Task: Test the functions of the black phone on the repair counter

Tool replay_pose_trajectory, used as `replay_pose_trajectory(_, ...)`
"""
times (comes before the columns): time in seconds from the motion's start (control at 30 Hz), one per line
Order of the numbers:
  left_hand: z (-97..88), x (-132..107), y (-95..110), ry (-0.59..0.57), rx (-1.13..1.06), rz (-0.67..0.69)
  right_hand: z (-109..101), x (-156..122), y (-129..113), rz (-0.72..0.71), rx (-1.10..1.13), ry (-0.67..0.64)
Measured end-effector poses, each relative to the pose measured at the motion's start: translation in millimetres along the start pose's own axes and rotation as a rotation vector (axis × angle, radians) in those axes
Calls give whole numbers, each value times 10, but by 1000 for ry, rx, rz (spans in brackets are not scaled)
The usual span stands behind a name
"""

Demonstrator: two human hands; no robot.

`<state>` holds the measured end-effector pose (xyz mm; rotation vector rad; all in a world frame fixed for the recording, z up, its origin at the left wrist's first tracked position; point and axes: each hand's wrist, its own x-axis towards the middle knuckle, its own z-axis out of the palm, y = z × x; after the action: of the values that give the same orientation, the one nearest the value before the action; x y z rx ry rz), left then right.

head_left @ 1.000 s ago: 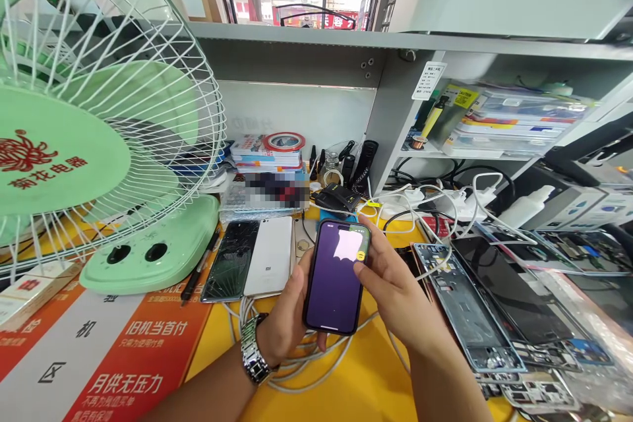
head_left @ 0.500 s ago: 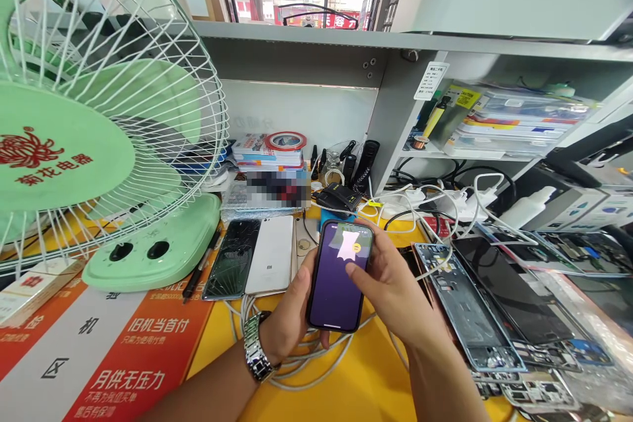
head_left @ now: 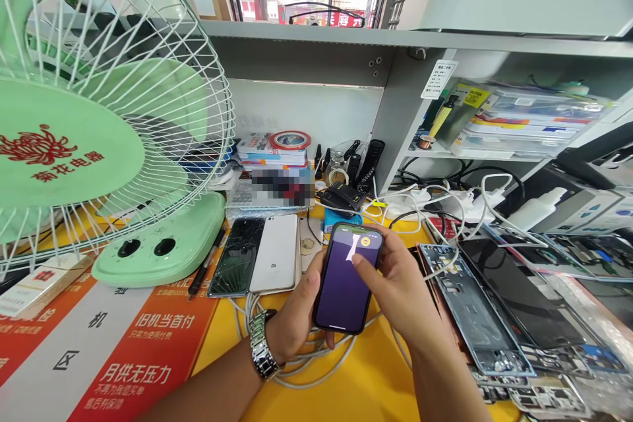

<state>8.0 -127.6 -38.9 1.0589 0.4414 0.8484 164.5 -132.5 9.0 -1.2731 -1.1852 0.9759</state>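
Note:
My left hand [head_left: 293, 303] is shut around a black smartphone [head_left: 347, 278], gripping it from below and behind. The phone's purple screen has a thin pale sliver near the top and a small yellow circle. My right hand [head_left: 398, 290] holds nothing, and its index fingertip rests on the screen. A cracked black phone [head_left: 236, 257] and a white Xiaomi phone [head_left: 275, 254] lie flat beyond my left hand. To the right of my right hand lie a bare phone frame [head_left: 472, 303] and an opened phone with a dark screen [head_left: 519, 293].
A green desk fan [head_left: 119, 145] stands at the left. Tangled white cables [head_left: 297, 359] lie under my hands on the yellow desk [head_left: 297, 402]. An orange-and-white printed mat [head_left: 123, 343] covers the front left. A shelf [head_left: 445, 151] holds stacked plastic cases [head_left: 524, 122].
The pale shape on the screen has narrowed into a thin sliver. My right index finger has slid down onto the screen's middle, and the phone has tilted slightly clockwise.

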Motion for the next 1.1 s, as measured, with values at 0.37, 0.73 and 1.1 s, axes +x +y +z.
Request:
replay_pose_trajectory(0.37,14,-45,20,-58,148,-13,33,-1,-38,32,-128,267)
replay_pose_trajectory(0.73,9,-26,-11,2,62,7,43,-26,-48,1,-85,80)
replay_pose_trajectory(1.1,17,64,49,148,-141,-65,123,-93,49,11,-377,-103)
